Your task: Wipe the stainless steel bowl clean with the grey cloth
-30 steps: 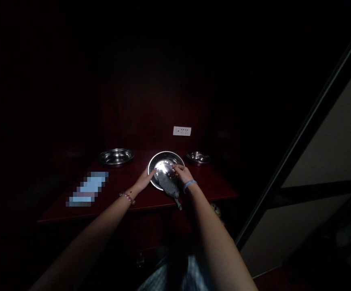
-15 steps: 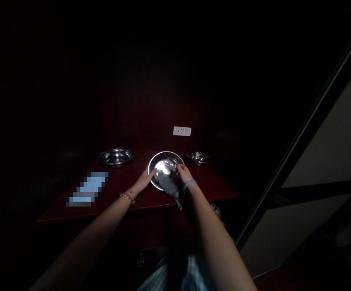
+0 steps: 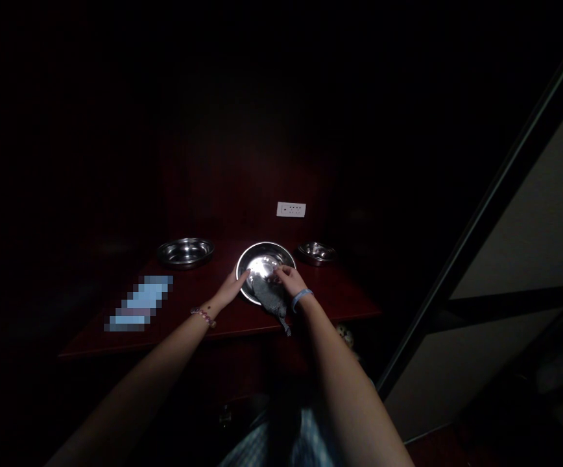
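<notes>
A shiny steel plate (image 3: 261, 255) sits on the dark red table (image 3: 340, 298). My left hand (image 3: 231, 288) rests against the plate's left rim with the fingers pressed on it, steadying it. My right hand (image 3: 287, 280) presses a grey cloth (image 3: 270, 295) onto the inside of the plate, fingers curled over the cloth. The cloth's tail hangs over the table's front edge.
A second steel plate (image 3: 185, 251) lies at the back left and a smaller steel bowl (image 3: 316, 252) at the back right. A white socket panel (image 3: 291, 209) is on the back wall. A blurred pale flat object (image 3: 139, 303) lies at the left. The room is very dark.
My right hand with the cloth has slid slightly left and nearer across the plate. The left hand has stayed on the rim.
</notes>
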Demonstrator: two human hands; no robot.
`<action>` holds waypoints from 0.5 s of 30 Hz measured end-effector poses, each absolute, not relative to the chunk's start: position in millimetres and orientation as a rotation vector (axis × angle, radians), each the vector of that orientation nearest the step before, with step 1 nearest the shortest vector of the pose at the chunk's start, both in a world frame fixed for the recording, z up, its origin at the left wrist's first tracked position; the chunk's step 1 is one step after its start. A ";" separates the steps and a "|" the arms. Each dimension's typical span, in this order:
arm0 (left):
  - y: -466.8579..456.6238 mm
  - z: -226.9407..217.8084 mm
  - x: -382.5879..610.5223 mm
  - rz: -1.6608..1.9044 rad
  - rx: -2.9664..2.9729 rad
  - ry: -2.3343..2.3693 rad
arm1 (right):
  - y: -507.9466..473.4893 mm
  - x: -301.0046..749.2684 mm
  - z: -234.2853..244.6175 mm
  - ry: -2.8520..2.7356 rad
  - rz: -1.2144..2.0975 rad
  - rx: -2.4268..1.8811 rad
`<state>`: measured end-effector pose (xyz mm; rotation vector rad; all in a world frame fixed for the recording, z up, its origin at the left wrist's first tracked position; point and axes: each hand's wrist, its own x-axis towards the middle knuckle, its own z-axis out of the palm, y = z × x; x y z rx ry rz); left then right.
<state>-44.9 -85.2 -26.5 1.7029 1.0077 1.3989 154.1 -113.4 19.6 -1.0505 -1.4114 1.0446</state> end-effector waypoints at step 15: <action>-87.7 -23.6 -43.4 1.404 1.680 1.012 | -121.3 150.1 19.1 -1.657 0.678 -1.203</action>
